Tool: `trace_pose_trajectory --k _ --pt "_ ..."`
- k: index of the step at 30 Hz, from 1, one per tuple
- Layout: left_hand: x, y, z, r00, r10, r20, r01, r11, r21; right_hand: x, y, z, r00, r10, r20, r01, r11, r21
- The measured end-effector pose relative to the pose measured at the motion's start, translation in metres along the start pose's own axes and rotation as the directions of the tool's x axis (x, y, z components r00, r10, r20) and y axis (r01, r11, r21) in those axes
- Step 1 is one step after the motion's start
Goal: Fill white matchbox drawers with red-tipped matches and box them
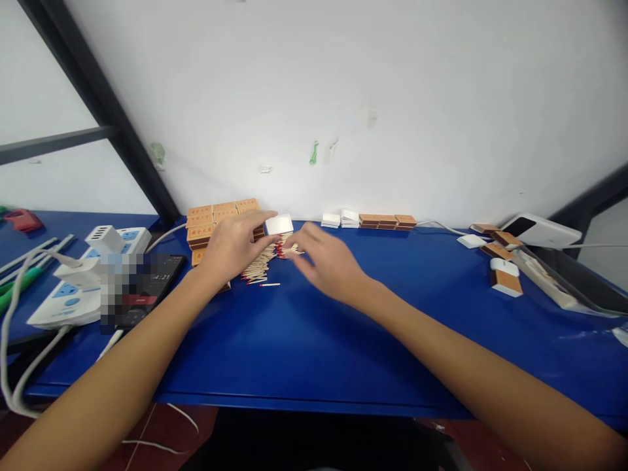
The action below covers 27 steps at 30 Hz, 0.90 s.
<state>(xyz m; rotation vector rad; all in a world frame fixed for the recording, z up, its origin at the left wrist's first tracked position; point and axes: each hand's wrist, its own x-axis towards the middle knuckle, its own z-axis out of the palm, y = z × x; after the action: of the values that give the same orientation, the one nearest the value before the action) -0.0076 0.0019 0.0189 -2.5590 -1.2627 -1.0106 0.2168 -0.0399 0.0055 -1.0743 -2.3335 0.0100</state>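
Matches lie roughly sideways between nearer left hand and right hand; left fingertips straddle tray; either grip, we cannot tell.

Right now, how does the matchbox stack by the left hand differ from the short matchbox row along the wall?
The matchbox stack is bigger and taller than the matchbox row. The left hand partly hides the stack; the row is unobstructed. Both show orange tops and brown sides.
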Motion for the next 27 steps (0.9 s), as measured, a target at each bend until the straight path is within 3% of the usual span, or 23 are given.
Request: trace_pose_trajectory --k 3,6,18,23,27 --pt "0.001 -0.003 0.000 0.997 -0.076 0.002 0.076 0.996 0.047 -0.006 -0.008 0.018 0.973 0.021 0.231 -0.059 0.985 0.159" --pt "0.001 -0.002 0.001 0.995 -0.100 0.028 0.099 0.994 0.049 -0.005 -0.015 0.032 0.945 0.041 0.324 -0.112 0.973 0.204" --pt "-0.001 -0.002 0.006 0.994 -0.089 0.057 0.085 0.994 0.072 0.005 -0.021 0.060 0.979 0.022 0.203 -0.063 0.978 0.200" --pt "-0.001 -0.001 0.005 0.993 -0.081 0.086 0.073 0.994 0.085 0.006 -0.020 0.060 0.969 0.036 0.245 -0.077 0.984 0.159" --pt "-0.003 -0.003 0.006 0.982 0.002 0.188 -0.022 0.995 0.102 -0.003 -0.013 0.050 0.972 0.005 0.237 -0.018 0.998 0.054"
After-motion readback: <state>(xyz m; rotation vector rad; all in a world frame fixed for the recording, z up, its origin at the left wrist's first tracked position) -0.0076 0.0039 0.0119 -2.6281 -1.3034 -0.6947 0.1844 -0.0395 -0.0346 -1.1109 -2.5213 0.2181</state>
